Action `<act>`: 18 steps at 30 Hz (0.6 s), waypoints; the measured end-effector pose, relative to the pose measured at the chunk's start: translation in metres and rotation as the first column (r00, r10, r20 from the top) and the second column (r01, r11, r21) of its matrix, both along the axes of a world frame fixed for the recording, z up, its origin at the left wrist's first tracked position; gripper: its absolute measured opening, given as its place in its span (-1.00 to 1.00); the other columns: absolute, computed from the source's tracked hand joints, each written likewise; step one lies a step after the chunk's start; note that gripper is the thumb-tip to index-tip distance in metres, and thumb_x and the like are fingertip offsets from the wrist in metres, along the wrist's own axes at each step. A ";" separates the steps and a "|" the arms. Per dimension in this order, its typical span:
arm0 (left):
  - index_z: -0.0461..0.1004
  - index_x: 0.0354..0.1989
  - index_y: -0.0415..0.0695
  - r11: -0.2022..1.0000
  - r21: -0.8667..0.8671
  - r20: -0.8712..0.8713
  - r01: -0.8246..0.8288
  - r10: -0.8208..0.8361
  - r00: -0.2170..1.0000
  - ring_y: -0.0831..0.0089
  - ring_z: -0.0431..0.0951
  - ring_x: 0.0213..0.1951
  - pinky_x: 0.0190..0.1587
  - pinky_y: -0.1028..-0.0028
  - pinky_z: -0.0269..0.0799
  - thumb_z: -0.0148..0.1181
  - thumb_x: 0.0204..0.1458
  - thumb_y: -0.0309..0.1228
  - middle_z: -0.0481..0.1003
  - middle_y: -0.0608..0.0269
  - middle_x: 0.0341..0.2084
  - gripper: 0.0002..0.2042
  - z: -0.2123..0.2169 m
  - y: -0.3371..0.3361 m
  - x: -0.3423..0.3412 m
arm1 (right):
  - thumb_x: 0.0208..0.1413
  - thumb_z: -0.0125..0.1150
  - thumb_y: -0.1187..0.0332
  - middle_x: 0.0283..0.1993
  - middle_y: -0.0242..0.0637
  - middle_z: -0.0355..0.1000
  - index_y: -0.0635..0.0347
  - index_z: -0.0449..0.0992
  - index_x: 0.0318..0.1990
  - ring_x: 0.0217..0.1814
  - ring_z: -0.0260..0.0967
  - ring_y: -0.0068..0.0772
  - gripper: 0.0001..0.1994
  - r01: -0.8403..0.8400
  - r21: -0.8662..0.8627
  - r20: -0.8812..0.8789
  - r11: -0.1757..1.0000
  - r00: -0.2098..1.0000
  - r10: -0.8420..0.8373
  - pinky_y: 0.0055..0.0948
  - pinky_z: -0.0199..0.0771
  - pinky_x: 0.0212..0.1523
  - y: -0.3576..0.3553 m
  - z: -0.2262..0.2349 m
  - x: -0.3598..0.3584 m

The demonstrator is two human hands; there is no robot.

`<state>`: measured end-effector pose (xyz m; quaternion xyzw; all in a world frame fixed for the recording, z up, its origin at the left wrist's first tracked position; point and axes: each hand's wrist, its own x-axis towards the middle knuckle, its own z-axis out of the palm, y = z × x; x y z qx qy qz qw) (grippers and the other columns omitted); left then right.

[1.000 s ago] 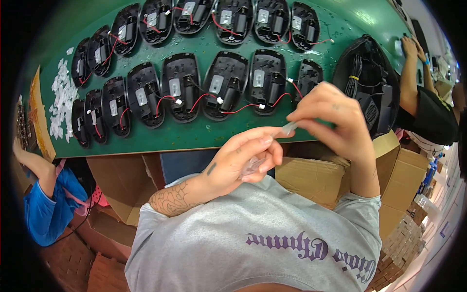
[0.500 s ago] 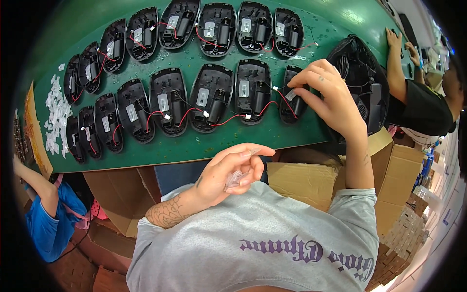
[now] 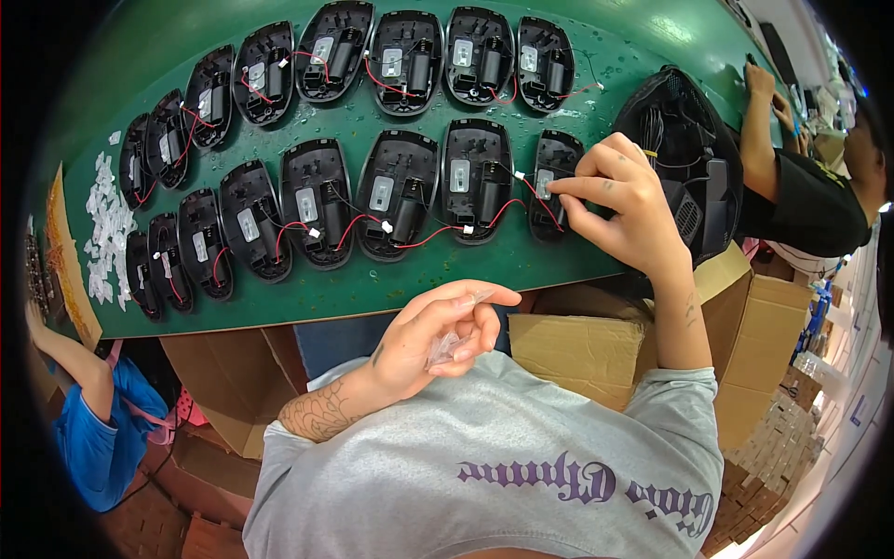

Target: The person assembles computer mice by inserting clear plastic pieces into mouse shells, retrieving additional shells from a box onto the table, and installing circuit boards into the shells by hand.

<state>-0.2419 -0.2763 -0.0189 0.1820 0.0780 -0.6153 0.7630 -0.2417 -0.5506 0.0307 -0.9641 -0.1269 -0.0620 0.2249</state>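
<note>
My left hand [image 3: 433,331], palm up above the table's near edge, is curled around several clear plastic pieces [image 3: 445,348]. One more clear piece [image 3: 480,297] sticks out between its thumb and forefinger. My right hand [image 3: 633,200] reaches over the rightmost black oval shell [image 3: 556,149] of the near row. Its forefinger tip rests at a clear piece [image 3: 543,181] lying in that shell, and the thumb stays apart from the finger. Each shell, like the neighbouring one [image 3: 477,140], has a black cylinder, with red and black wires ending in white plugs.
A far row of similar shells [image 3: 406,28] lies on the wet green table [image 3: 391,291]. Loose clear pieces [image 3: 109,224] are heaped at the left. A black mesh-covered housing [image 3: 684,121] stands at the right. Cardboard boxes [image 3: 577,349] sit below the edge. Co-workers' arms [image 3: 759,130] show at both sides.
The clear piece that my right hand pinched above the rightmost near shell now lies in it, with the thumb off it. My left hand has barely moved.
</note>
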 end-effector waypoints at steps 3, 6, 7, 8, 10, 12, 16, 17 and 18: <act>0.37 0.17 -0.34 1.000 -0.009 0.015 0.013 -0.013 1.000 0.68 0.19 -0.55 -0.68 0.73 -0.06 -0.19 0.31 -0.36 0.46 0.13 -0.43 -0.61 0.000 0.000 -0.002 | -0.18 0.32 0.57 -0.45 -0.45 0.35 0.14 0.70 -0.33 -0.35 0.19 -0.44 -0.80 0.001 0.016 0.017 1.000 1.000 -0.001 -0.51 0.28 -0.28 0.001 -0.004 -0.002; 0.37 0.16 -0.34 1.000 -0.015 0.027 0.008 -0.008 1.000 0.68 0.18 -0.56 -0.68 0.73 -0.06 -0.19 0.31 -0.35 0.46 0.14 -0.44 -0.61 -0.002 0.000 -0.001 | -0.18 0.32 0.57 -0.45 -0.45 0.36 0.14 0.70 -0.32 -0.35 0.19 -0.44 -0.79 0.004 0.014 0.004 1.000 1.000 -0.004 -0.51 0.29 -0.27 0.001 -0.006 -0.001; 0.37 0.16 -0.34 1.000 -0.017 0.031 0.005 -0.005 1.000 0.69 0.18 -0.56 -0.68 0.74 -0.06 -0.19 0.31 -0.35 0.47 0.15 -0.44 -0.61 -0.002 0.000 -0.001 | -0.18 0.32 0.57 -0.45 -0.45 0.36 0.15 0.70 -0.32 -0.35 0.19 -0.43 -0.79 0.005 0.014 -0.004 1.000 1.000 -0.005 -0.50 0.29 -0.27 0.001 -0.006 -0.001; 0.37 0.16 -0.33 1.000 -0.019 0.035 0.002 -0.001 0.999 0.69 0.17 -0.57 -0.68 0.74 -0.06 -0.19 0.30 -0.35 0.47 0.15 -0.44 -0.61 -0.002 0.001 0.000 | -0.18 0.31 0.57 -0.45 -0.44 0.36 0.15 0.70 -0.32 -0.35 0.19 -0.43 -0.79 0.005 0.015 -0.012 1.000 1.000 -0.005 -0.50 0.29 -0.27 0.001 -0.006 -0.001; 0.38 0.15 -0.33 1.000 -0.020 0.078 0.013 -0.012 0.997 0.69 0.16 -0.58 -0.68 0.73 -0.06 -0.19 0.30 -0.35 0.47 0.17 -0.46 -0.62 0.001 0.005 0.002 | -0.18 0.31 0.58 -0.45 -0.44 0.36 0.15 0.70 -0.31 -0.35 0.19 -0.43 -0.79 0.007 0.026 -0.012 1.000 1.000 -0.007 -0.50 0.29 -0.27 0.002 -0.006 0.000; 0.39 0.13 -0.33 0.999 -0.024 0.159 0.033 -0.029 0.987 0.70 0.15 -0.60 -0.68 0.73 -0.06 -0.18 0.30 -0.35 0.47 0.19 -0.48 -0.62 0.008 0.010 0.005 | -0.17 0.30 0.58 -0.45 -0.43 0.36 0.15 0.70 -0.31 -0.35 0.19 -0.43 -0.78 0.005 0.044 -0.015 0.999 1.000 -0.004 -0.49 0.29 -0.27 0.002 -0.005 0.002; 0.46 0.04 -0.33 0.999 0.033 0.390 0.018 -0.030 0.920 0.69 0.14 -0.66 -0.67 0.70 -0.03 -0.10 0.27 -0.29 0.48 0.21 -0.57 -0.63 0.041 0.044 0.027 | -0.18 0.27 0.61 -0.48 -0.40 0.34 0.19 0.67 -0.33 -0.39 0.17 -0.40 -0.79 -0.044 0.088 0.105 0.995 0.994 0.035 -0.46 0.26 -0.30 0.005 0.003 0.012; 0.50 -0.02 -0.33 0.996 0.036 0.478 -0.080 0.053 0.877 0.67 0.17 -0.68 -0.68 0.69 -0.01 -0.04 0.23 -0.26 0.48 0.21 -0.60 -0.63 0.050 0.058 0.039 | -0.17 0.25 0.61 -0.50 -0.42 0.34 0.18 0.65 -0.34 -0.41 0.16 -0.39 -0.80 -0.005 0.112 0.115 0.994 0.993 -0.008 -0.44 0.26 -0.30 0.006 0.008 0.009; 0.53 -0.08 -0.33 0.980 0.032 0.595 -0.195 0.138 0.792 0.65 0.20 -0.70 -0.68 0.67 0.01 0.01 0.20 -0.22 0.49 0.20 -0.62 -0.62 0.069 0.071 0.043 | -0.16 0.24 0.61 -0.51 -0.43 0.33 0.18 0.64 -0.35 -0.44 0.16 -0.38 -0.81 0.010 0.153 0.162 0.988 0.986 -0.035 -0.43 0.25 -0.31 0.004 0.016 0.003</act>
